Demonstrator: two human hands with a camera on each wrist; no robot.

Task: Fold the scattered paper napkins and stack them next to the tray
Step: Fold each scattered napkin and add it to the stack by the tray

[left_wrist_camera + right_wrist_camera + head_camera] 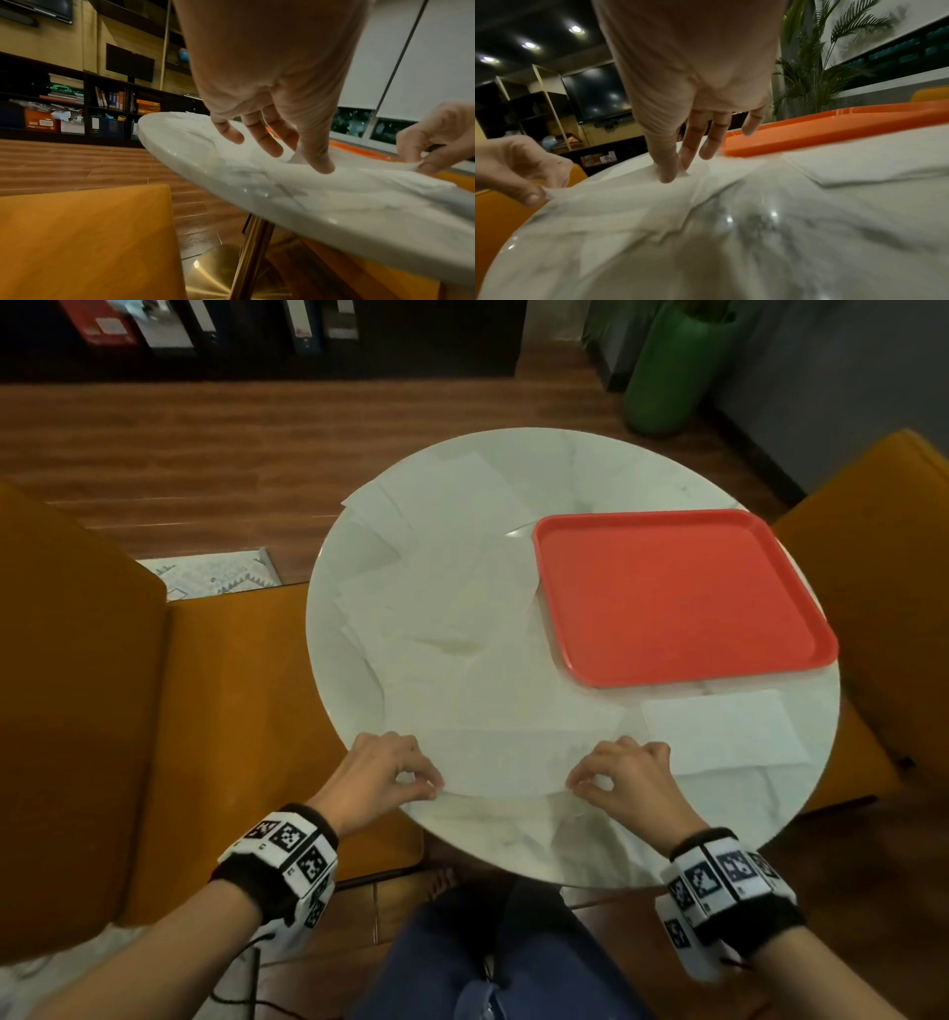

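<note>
Pinching the near corners of one napkin [506,762] at the table's [590,860] near edge, left of the red tray [678,598], the left hand [382,770] and right hand [629,775] could tear the thin paper if they pull unevenly apart.

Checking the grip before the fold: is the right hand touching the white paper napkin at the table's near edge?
Touching. The right wrist view shows the right hand pinching the white paper napkin.

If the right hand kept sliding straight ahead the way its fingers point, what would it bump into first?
Probably the red tray: the right hand, pinching a napkin corner, points across loose napkins toward the tray's near rim. Depth is uncertain.
</note>
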